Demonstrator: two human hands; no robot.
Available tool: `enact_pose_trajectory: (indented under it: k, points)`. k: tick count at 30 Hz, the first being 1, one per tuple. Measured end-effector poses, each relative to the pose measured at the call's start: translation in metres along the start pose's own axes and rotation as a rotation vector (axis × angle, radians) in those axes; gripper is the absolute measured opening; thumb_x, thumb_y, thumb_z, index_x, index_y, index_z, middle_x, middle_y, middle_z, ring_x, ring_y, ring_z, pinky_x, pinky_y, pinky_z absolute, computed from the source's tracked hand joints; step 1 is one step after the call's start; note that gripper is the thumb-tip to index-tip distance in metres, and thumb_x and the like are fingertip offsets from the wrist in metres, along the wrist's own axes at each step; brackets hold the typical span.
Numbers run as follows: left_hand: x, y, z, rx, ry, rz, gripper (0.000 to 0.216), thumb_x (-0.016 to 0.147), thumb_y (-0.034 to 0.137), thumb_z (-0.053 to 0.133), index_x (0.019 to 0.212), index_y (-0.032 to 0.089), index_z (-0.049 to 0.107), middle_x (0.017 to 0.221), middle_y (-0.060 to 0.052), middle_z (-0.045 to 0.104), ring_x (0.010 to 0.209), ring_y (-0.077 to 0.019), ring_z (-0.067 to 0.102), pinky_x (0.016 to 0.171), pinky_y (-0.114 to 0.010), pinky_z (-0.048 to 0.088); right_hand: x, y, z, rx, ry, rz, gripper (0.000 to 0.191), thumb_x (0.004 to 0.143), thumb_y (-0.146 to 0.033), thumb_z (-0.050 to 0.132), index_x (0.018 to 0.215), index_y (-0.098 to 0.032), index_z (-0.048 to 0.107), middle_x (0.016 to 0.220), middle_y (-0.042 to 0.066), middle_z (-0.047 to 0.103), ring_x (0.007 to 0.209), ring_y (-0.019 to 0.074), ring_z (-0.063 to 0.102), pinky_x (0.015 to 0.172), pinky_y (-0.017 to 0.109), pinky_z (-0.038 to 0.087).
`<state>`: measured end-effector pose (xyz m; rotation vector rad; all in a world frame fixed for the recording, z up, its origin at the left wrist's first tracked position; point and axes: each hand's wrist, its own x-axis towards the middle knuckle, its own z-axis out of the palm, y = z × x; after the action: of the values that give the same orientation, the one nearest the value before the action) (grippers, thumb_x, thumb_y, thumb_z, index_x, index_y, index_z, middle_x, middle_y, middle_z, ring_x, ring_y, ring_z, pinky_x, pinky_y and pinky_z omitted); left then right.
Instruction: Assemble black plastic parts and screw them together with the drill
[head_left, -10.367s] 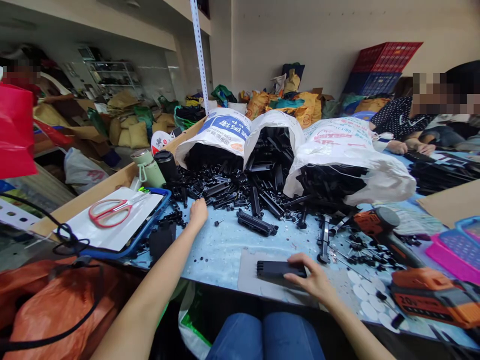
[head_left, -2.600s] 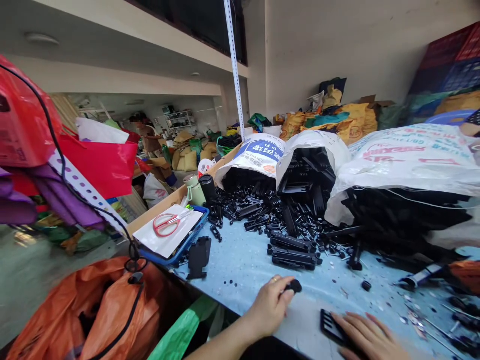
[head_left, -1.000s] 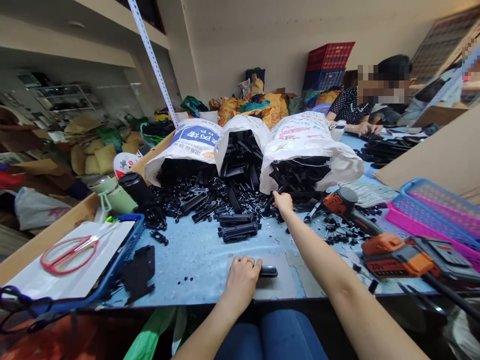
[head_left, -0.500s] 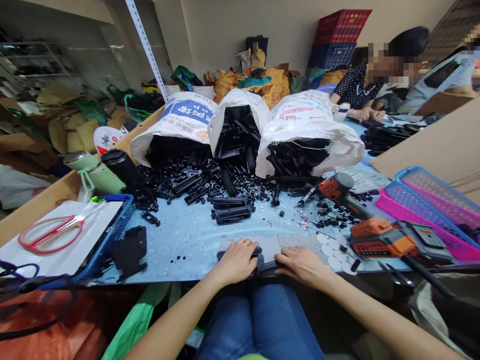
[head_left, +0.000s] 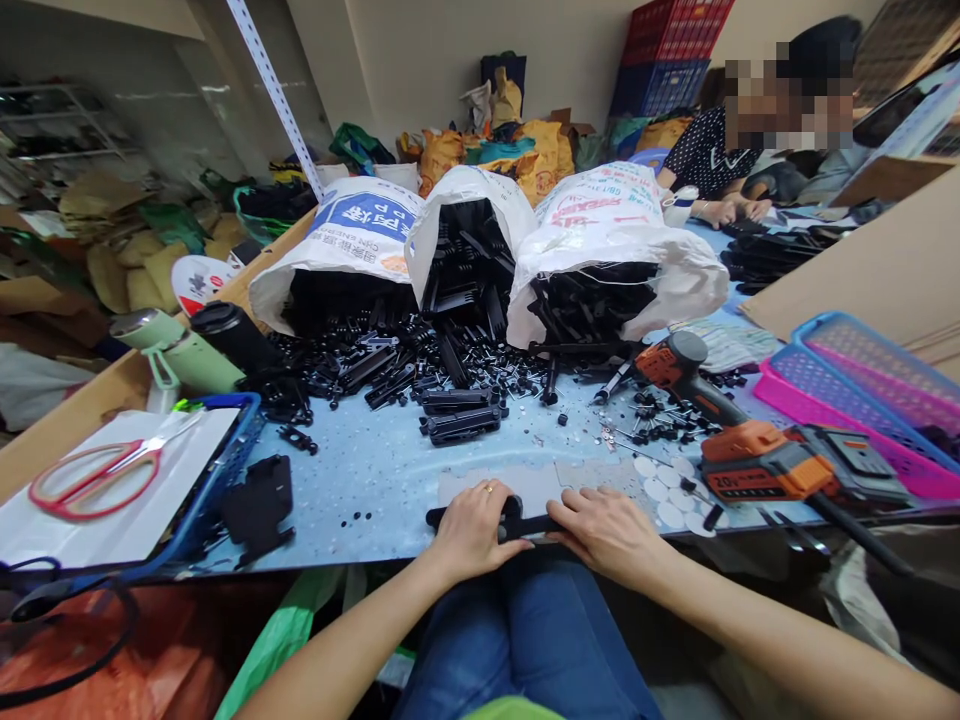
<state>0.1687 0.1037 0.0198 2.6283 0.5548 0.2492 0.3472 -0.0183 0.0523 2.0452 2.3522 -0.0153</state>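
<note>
Close to the table's front edge, my left hand (head_left: 474,522) is closed over a black plastic part (head_left: 525,524), thumb along its near side. From the other side my right hand (head_left: 600,522) grips the right end of the same part. The part's left end shows past my left fingers; its exact kind is hard to make out. Beneath and behind my hands lies a flat grey sheet (head_left: 525,480). A short stack of long black plastic parts (head_left: 463,415) sits farther back.
Three white sacks (head_left: 619,225) spill black parts and screws across the back. An orange-and-black cordless driver (head_left: 765,460) lies at right near white discs (head_left: 660,487) and baskets (head_left: 885,400). Red-handled scissors (head_left: 97,480) rest at left. Another person's hands (head_left: 731,210) are at far right.
The black part under my hands has turned and now lies straighter across, raised slightly at the left. My left thumb has come forward along it. The view has shifted slightly.
</note>
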Motion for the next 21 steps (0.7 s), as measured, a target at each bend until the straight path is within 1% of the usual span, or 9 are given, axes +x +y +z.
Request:
enact_pose_trajectory:
  k: [4,6,8,11,13,15,17,19,21]
  points:
    - [-0.006,-0.002,0.002,-0.006,0.028,0.002,0.044,0.073,0.054,0.058,0.096,0.018,0.047,0.091,-0.005,0.056,0.084,-0.0216,0.055,0.070,-0.031,0.043,0.002,0.000,-0.005,0.020,0.029,-0.017,0.020,0.088,-0.041,0.045,0.086,-0.022,0.052,0.077,0.004,0.057,0.068,0.0163,0.053,0.059,0.028,0.030]
    - [-0.006,-0.001,0.001,-0.007,0.007,-0.005,0.046,0.072,0.056,0.059,0.095,0.018,0.048,0.089,-0.005,0.056,0.083,-0.0216,0.055,0.070,-0.031,0.044,0.001,0.004,-0.001,0.027,0.026,-0.019,0.022,0.088,-0.042,0.043,0.086,-0.022,0.053,0.078,0.004,0.058,0.069,0.0165,0.054,0.060,0.028,0.030]
    - [0.002,0.001,0.001,-0.017,-0.033,0.020,0.053,0.069,0.061,0.059,0.098,0.018,0.049,0.092,-0.006,0.056,0.087,-0.0230,0.054,0.073,-0.033,0.044,-0.004,0.012,0.009,0.049,0.013,-0.009,0.024,0.089,-0.042,0.041,0.089,-0.021,0.053,0.079,0.003,0.058,0.070,0.0167,0.054,0.060,0.028,0.031]
    - [0.043,0.010,0.005,-0.047,-0.033,0.086,0.054,0.078,0.060,0.049,0.114,0.019,0.045,0.107,-0.009,0.054,0.103,-0.0256,0.049,0.085,-0.037,0.042,-0.014,0.024,0.029,0.106,-0.006,0.023,0.027,0.090,-0.042,0.039,0.093,-0.020,0.055,0.081,0.004,0.059,0.074,0.0175,0.055,0.061,0.028,0.033]
    - [0.087,0.018,0.012,-0.067,0.011,0.047,0.041,0.089,0.045,0.038,0.121,0.019,0.042,0.113,-0.010,0.052,0.108,-0.0247,0.047,0.089,-0.038,0.039,-0.020,0.027,0.038,0.131,-0.005,0.042,0.029,0.090,-0.043,0.038,0.093,-0.020,0.056,0.083,0.005,0.059,0.077,0.0185,0.055,0.063,0.028,0.035]
    - [0.133,0.025,0.019,-0.087,0.017,-0.021,0.034,0.090,0.035,0.040,0.117,0.016,0.048,0.110,-0.013,0.054,0.103,-0.0254,0.050,0.086,-0.039,0.040,-0.025,0.029,0.041,0.155,0.003,0.040,0.031,0.090,-0.045,0.039,0.092,-0.020,0.057,0.084,0.005,0.059,0.080,0.0189,0.055,0.067,0.029,0.037]
    - [0.168,0.030,0.025,-0.113,0.014,-0.038,0.023,0.087,0.024,0.046,0.103,0.011,0.057,0.101,-0.014,0.057,0.098,-0.0257,0.053,0.083,-0.037,0.042,-0.025,0.035,0.040,0.184,0.021,0.042,0.031,0.090,-0.046,0.039,0.092,-0.021,0.058,0.087,0.005,0.060,0.083,0.0186,0.054,0.072,0.030,0.039]
    - [0.181,0.030,0.029,-0.145,0.028,-0.044,0.015,0.083,0.016,0.049,0.090,0.009,0.061,0.094,-0.015,0.060,0.093,-0.0252,0.055,0.081,-0.036,0.042,-0.016,0.049,0.035,0.202,0.061,0.095,0.029,0.091,-0.041,0.037,0.095,-0.020,0.057,0.091,0.006,0.060,0.086,0.0183,0.054,0.076,0.030,0.039]
    - [0.173,0.026,0.027,-0.184,0.069,-0.056,0.013,0.082,0.015,0.051,0.085,0.009,0.062,0.092,-0.014,0.061,0.091,-0.0241,0.056,0.081,-0.035,0.042,0.003,0.070,0.031,0.183,0.095,0.229,0.027,0.093,-0.034,0.036,0.099,-0.019,0.056,0.095,0.007,0.060,0.091,0.0187,0.053,0.079,0.029,0.039]
